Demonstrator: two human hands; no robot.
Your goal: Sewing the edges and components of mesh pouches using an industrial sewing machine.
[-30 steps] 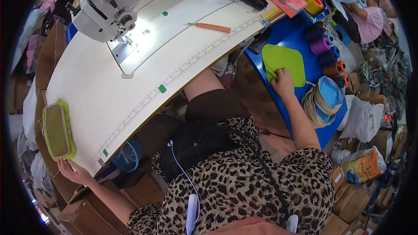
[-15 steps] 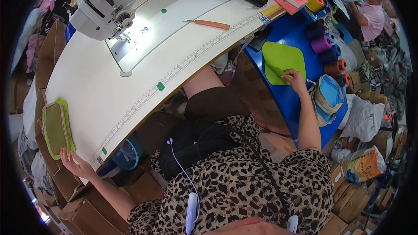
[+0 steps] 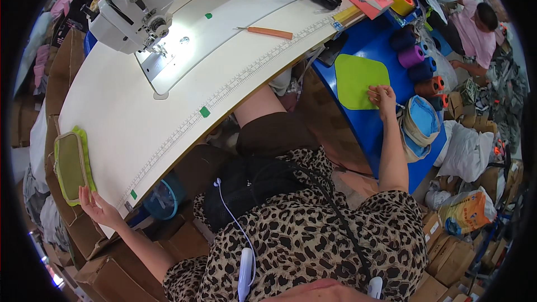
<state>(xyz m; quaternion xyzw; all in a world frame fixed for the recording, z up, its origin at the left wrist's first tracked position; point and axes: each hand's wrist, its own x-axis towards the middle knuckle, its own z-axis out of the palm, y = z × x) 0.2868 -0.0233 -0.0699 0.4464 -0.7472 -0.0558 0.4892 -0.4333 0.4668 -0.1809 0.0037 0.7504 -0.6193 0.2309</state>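
White tabletop (image 3: 106,128) bears ruler markings (image 3: 253,69); right hand (image 3: 383,99) overlaps green panel (image 3: 355,78).

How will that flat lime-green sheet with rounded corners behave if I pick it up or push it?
The flat, cloth-like lime-green sheet with rounded corners looks thin, so it's probably light. With no visible frame, it may droop when lifted. Lying flat on the shiny blue table, it seems unlikely to tip.

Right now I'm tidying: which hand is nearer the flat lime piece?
Right. The right hand is at the lower right corner of the flat lime piece; the left hand is far left, by the olive pouch.
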